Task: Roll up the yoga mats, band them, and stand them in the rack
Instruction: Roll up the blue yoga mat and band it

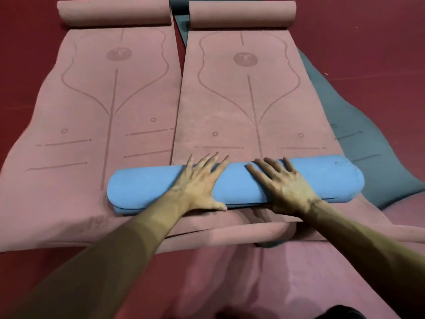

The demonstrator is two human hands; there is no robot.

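My left hand (197, 183) and right hand (282, 185) lie flat, fingers (205, 165) spread and gripping nothing, on the blue roll (142, 189) at the right pink yoga mat (248, 107)'s near end; I should push evenly so the roll's ends stay flush.

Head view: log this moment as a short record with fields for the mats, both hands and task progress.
roll: light blue rolled foam mat, lying crosswise on the pink mats
left hand: palm flat on the roll, fingers spread
right hand: palm flat on the roll, fingers spread
left mat: pink patterned yoga mat, spread out, far end curled up
right mat: second pink patterned yoga mat, spread out, far end curled up
underneath: grey-teal mat, showing at the right
floor: dark red floor
band: none visible
rack: not in view
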